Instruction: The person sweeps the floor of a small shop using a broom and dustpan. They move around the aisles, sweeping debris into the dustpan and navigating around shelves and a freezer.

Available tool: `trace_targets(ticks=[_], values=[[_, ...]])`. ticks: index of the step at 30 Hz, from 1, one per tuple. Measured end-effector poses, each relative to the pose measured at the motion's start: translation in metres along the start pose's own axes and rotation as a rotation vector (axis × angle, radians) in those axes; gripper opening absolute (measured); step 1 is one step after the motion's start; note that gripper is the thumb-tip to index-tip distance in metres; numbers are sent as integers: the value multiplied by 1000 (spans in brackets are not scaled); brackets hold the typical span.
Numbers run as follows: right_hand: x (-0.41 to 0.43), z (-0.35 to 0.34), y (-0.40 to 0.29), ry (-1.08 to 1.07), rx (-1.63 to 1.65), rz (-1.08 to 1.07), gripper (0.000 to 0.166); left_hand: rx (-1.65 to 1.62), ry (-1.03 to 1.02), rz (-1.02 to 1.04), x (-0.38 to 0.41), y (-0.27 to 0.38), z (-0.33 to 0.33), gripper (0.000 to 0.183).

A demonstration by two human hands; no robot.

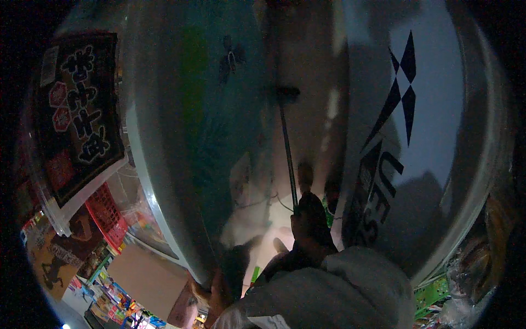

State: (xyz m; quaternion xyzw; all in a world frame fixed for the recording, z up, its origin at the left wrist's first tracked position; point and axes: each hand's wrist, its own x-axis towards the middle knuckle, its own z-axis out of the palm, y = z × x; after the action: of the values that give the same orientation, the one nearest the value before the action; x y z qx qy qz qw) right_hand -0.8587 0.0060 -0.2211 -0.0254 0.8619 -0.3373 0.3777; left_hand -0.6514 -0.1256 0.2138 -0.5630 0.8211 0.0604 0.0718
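Observation:
In the dark gap between two large cabinets, my right hand (310,220) grips the lower end of a thin rod (288,152). Away from me the rod runs to a dark, short crosswise head (287,92), too dim to identify. My left hand (218,292) is at the bottom, with its fingers at the near edge of the left cabinet (164,230); shadow hides part of it. On my right stands the light-coloured right cabinet (431,103), bearing a dark star-like emblem and lettering. A grey sleeve (353,283) covers my right forearm.
A black sign (84,107) with large characters hangs at far left. Below it are a red plastic basket (109,218), a cardboard box (144,275) and colourful packages (119,298). A green basket (431,294) stands at lower right. A thin cable (283,201) crosses the gap.

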Motion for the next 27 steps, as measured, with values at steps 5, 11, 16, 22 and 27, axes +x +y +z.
trace_targets(ticks=[5,11,16,22,27], values=[[12,1,-3,5,-7,-10,34,-680,-63,-663,-3,11,4,70],[107,1,-29,74,-39,-114,34,-626,-17,-726,2,37,3,76],[213,-12,-74,141,-80,-172,35,-730,46,-517,-2,27,13,74],[187,-16,-51,105,-100,-145,35,-976,48,-569,-5,24,15,68],[84,-13,15,17,-112,-65,36,-1021,-109,-700,12,40,-6,64]])
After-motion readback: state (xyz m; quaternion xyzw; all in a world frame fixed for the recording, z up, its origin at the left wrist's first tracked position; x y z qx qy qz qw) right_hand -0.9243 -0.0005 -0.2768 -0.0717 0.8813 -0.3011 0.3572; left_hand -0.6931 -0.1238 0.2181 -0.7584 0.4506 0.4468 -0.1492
